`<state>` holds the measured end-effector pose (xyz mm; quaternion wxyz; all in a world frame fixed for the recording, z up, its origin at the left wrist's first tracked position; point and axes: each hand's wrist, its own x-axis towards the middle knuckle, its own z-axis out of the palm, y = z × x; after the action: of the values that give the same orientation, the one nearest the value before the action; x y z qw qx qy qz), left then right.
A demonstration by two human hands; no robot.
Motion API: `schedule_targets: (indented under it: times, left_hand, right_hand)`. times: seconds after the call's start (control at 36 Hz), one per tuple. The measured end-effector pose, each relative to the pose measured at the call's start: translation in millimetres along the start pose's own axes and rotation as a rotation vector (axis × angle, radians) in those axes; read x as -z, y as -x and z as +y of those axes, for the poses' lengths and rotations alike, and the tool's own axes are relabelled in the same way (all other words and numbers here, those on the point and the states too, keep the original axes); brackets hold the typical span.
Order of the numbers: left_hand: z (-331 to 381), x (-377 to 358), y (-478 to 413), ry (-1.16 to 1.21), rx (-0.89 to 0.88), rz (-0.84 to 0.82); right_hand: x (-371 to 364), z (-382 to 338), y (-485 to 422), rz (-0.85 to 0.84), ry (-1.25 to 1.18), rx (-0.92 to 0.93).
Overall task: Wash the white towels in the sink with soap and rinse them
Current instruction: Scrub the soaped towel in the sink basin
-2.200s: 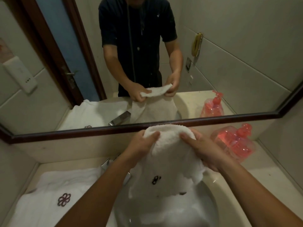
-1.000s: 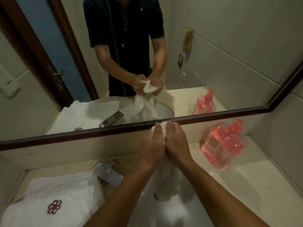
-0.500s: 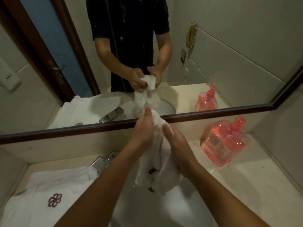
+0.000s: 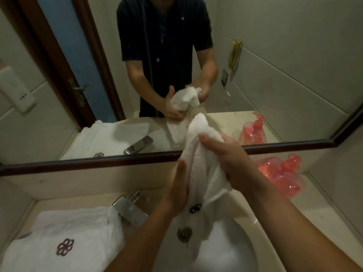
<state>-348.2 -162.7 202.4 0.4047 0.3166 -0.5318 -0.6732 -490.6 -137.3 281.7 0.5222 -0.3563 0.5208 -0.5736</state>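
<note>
- Both hands have slid apart along the towel (image 4: 198, 173) since half a second ago; right hand (image 4: 229, 160) now higher.
- Right hand grips its bunched top; left hand (image 4: 177, 191) presses flat-fingered against its side.
- Towel hangs over the sink (image 4: 245, 250).
- Second towel (image 4: 64, 238) lies on the table (image 4: 324, 209), left.

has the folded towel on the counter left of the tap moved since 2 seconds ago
No. The folded towel lies in the same spot against the tap, flower emblem up; only the camera shifted. Both hands work the other towel over the sink.
</note>
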Motion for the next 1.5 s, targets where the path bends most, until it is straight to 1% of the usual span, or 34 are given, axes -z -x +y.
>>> schedule_targets:
  times: [0.08, 0.11, 0.17, 0.22, 0.31, 0.36, 0.39, 0.42, 0.44, 0.47, 0.5, 0.53, 0.56, 0.61, 0.64, 0.67, 0.72, 0.75, 0.81, 0.86, 0.92, 0.94, 0.97, 1.06, 1.08, 1.14, 1.19, 1.25, 1.28, 1.33, 1.36, 1.42, 1.44, 1.5]
  left_hand:
    - [-1, 1, -3, -0.095, -0.031, 0.243]
    - [-2, 7, -4, -0.122, -0.028, 0.299]
    - [-4, 21, -8, -0.122, 0.019, 0.388]
    - [-8, 27, -11, -0.065, 0.058, 0.432]
    - [-4, 9, -11, -0.04, 0.056, 0.423]
    - [-5, -10, -14, 0.021, 0.065, 0.396]
    - [-4, -19, -15, 0.054, 0.075, 0.38]
    - [-3, -25, -14, 0.069, 0.079, 0.369]
    - [-3, -31, -13, 0.039, 0.072, 0.351]
    - [-3, -35, -12, -0.044, 0.048, 0.327]
    - [-4, -36, -12, -0.13, 0.014, 0.318]
    - [-6, -34, -14, -0.188, -0.02, 0.342]
    - [-5, -30, -18, -0.2, -0.026, 0.383]
    - [0, -18, -28, -0.163, 0.005, 0.449]
    - [0, -13, -30, -0.148, 0.018, 0.456]
    - [0, -11, -30, -0.152, 0.031, 0.44]
    - [-6, -17, -20, -0.16, 0.052, 0.404]
    - [-10, -21, -16, -0.165, 0.044, 0.395]
    - [-14, -24, -15, -0.208, 0.011, 0.391]
    - [-10, -17, -25, -0.209, 0.024, 0.426]
    - [-2, -5, -33, -0.18, 0.072, 0.48]
    - [-1, -1, -32, -0.17, 0.096, 0.478]
    - [-2, 0, -28, -0.157, 0.119, 0.448]
    - [-7, -14, -7, -0.111, 0.095, 0.329]
    - [-9, -18, -6, -0.113, 0.059, 0.319]
    - [-8, -19, -14, -0.133, 0.018, 0.379]
    - [1, -12, -26, -0.121, 0.056, 0.475]
    - [6, -3, -29, -0.077, 0.129, 0.479]
    - [5, -1, -26, -0.062, 0.165, 0.445]
    - [3, -6, -15, -0.035, 0.204, 0.372]
    - [1, -12, -9, -0.035, 0.189, 0.338]
    - [-6, -22, -6, -0.066, 0.073, 0.317]
    - [-6, -24, -8, -0.09, 0.024, 0.347]
    - [-2, -19, -19, -0.14, 0.015, 0.439]
  right_hand:
    - [13, 12, -6, 0.162, 0.326, 0.021]
    - [21, 18, -5, 0.213, 0.39, 0.008]
    - [37, 28, 0, 0.3, 0.422, 0.0]
    - [45, 35, 5, 0.356, 0.34, 0.009]
    - [21, 52, 12, 0.337, 0.206, -0.008]
    - [-9, 67, 14, 0.293, 0.215, 0.042]
    - [-20, 74, 13, 0.301, 0.228, 0.085]
    - [-24, 79, 8, 0.349, 0.248, 0.116]
    - [-26, 78, 4, 0.411, 0.242, 0.13]
    - [-24, 77, -3, 0.462, 0.221, 0.129]
    - [-24, 74, -6, 0.486, 0.19, 0.125]
    - [-25, 74, -5, 0.481, 0.179, 0.111]
    - [-29, 76, 1, 0.46, 0.188, 0.102]
    - [-45, 81, 25, 0.364, 0.208, 0.114]
    - [-51, 82, 36, 0.322, 0.228, 0.127]
    - [-51, 83, 37, 0.322, 0.257, 0.15]
    - [-39, 82, 18, 0.417, 0.306, 0.16]
    - [-33, 76, 5, 0.454, 0.309, 0.127]
    - [-29, 69, -9, 0.475, 0.267, 0.074]
    - [-38, 77, 1, 0.423, 0.262, 0.07]
    - [-53, 86, 27, 0.333, 0.328, 0.099]
    - [-57, 88, 37, 0.285, 0.336, 0.107]
    - [-55, 92, 38, 0.283, 0.329, 0.11]
    - [-36, 85, 6, 0.439, 0.325, 0.097]
    - [-32, 79, -4, 0.466, 0.311, 0.086]
    - [-34, 77, -7, 0.45, 0.297, 0.071]
    - [-47, 82, 13, 0.368, 0.332, 0.075]
    - [-59, 83, 37, 0.26, 0.345, 0.085]
    - [-58, 83, 41, 0.248, 0.34, 0.099]
    - [-46, 82, 21, 0.354, 0.354, 0.109]
    - [-38, 78, 9, 0.405, 0.351, 0.092]
    - [-28, 69, -9, 0.458, 0.324, 0.07]
    - [-29, 69, -11, 0.458, 0.318, 0.064]
    - [-37, 76, 3, 0.376, 0.335, 0.059]
